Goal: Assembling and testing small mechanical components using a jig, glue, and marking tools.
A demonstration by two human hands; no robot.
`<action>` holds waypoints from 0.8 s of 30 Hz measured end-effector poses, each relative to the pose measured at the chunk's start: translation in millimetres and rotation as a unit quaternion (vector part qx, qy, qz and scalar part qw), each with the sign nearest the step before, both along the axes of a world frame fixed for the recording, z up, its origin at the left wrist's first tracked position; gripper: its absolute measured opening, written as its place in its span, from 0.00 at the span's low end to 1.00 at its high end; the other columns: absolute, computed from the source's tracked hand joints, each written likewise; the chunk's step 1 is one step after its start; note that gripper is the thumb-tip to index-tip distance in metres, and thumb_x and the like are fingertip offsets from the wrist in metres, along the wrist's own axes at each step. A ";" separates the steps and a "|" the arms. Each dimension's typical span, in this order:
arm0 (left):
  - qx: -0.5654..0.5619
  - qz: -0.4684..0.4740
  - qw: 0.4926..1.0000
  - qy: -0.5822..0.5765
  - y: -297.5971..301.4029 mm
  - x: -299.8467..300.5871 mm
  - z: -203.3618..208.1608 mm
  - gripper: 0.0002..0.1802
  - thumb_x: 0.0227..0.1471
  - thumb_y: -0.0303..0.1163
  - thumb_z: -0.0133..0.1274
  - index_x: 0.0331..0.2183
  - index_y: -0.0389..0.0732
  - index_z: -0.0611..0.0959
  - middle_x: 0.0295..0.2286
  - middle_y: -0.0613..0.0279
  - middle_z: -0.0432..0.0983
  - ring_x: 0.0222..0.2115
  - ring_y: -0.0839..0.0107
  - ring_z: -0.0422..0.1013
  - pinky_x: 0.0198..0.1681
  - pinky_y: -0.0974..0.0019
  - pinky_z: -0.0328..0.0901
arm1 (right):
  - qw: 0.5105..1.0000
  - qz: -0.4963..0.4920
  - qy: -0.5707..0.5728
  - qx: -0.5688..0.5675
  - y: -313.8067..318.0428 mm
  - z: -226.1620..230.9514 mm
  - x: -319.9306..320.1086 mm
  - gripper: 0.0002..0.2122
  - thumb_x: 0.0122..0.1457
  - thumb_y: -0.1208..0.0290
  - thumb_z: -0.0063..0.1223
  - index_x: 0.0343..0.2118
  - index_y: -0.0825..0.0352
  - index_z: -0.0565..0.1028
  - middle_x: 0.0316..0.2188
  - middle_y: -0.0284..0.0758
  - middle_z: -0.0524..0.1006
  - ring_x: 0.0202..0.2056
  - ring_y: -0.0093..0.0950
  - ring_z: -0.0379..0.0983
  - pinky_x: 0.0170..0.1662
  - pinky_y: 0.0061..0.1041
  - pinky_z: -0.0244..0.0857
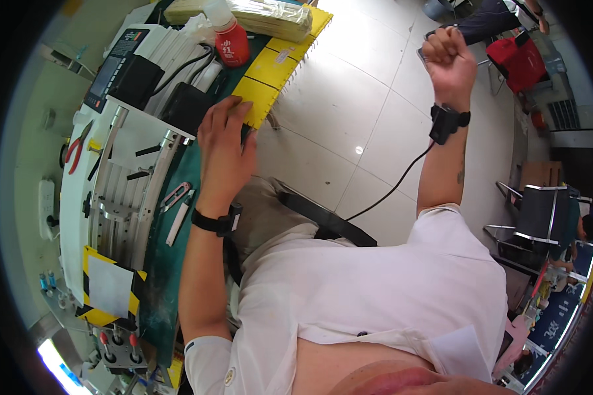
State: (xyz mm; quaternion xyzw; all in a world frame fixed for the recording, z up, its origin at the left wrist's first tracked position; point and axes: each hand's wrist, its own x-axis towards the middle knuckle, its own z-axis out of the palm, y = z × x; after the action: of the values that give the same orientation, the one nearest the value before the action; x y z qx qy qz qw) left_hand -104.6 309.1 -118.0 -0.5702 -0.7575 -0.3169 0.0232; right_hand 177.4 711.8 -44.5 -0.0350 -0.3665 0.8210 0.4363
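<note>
My left hand (225,141) lies palm down at the bench edge, its fingers stretched out and slightly apart. Its fingertips are beside a black box-shaped part (186,106) of the machine and the yellow strip (262,82) along the bench edge. I see nothing held in it. Raised out over the floor, away from the bench, my right hand (451,62) is curled into a fist with no object visible in it. On the green bench top near my left wrist lie a pair of pink-handled thread snips (176,196) and a white utility knife (180,218).
A long machine with metal rails (122,204) fills the bench on my left. Red-handled pliers (78,150) lie on it. Farther along stand a red bottle (230,45) and a plastic-wrapped bundle (270,20). Black chairs (540,214) and a red bag (517,60) are on the right.
</note>
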 end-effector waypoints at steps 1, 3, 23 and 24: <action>0.004 -0.003 1.000 -0.001 0.8 -0.6 -0.4 0.35 0.55 0.21 0.69 0.64 0.41 0.81 0.65 0.52 0.75 0.67 0.44 0.68 0.70 0.40 0.62 | 1.000 -0.004 0.004 -0.008 -6.5 16.8 14.0 0.11 0.77 0.74 0.58 0.35 0.63 0.69 0.25 0.24 0.54 0.25 0.20 0.48 0.34 0.28 0.47; 0.010 -0.003 1.000 -0.001 -0.1 0.7 -0.7 0.34 0.56 0.21 0.68 0.63 0.41 0.81 0.64 0.51 0.75 0.65 0.43 0.69 0.69 0.40 0.63 | 1.000 -0.009 0.003 -0.015 -16.7 39.7 34.3 0.11 0.77 0.74 0.58 0.35 0.64 0.69 0.25 0.25 0.54 0.26 0.20 0.48 0.35 0.28 0.47; 0.011 -0.004 1.000 0.014 -2.1 1.8 -4.8 0.32 0.61 0.21 0.65 0.65 0.41 0.81 0.65 0.48 0.75 0.65 0.42 0.70 0.71 0.41 0.63 | 0.966 -0.165 0.135 0.147 -130.0 161.0 165.4 0.03 0.71 0.78 0.57 0.40 0.68 0.73 0.24 0.24 0.59 0.24 0.19 0.50 0.32 0.29 0.47; 0.012 -0.007 1.000 0.014 -1.1 2.7 -4.6 0.32 0.61 0.21 0.65 0.65 0.41 0.81 0.65 0.48 0.75 0.65 0.42 0.70 0.71 0.41 0.63 | 0.965 -0.167 0.135 0.148 -133.2 162.1 168.7 0.03 0.71 0.78 0.57 0.40 0.68 0.73 0.24 0.24 0.59 0.24 0.19 0.50 0.32 0.29 0.47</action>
State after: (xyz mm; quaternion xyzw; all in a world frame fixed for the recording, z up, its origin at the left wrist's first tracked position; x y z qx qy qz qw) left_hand -101.8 308.0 -122.6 -0.5796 -0.7494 -0.3178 0.0382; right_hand 346.1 578.6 117.6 0.0803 -0.4110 0.6700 0.6130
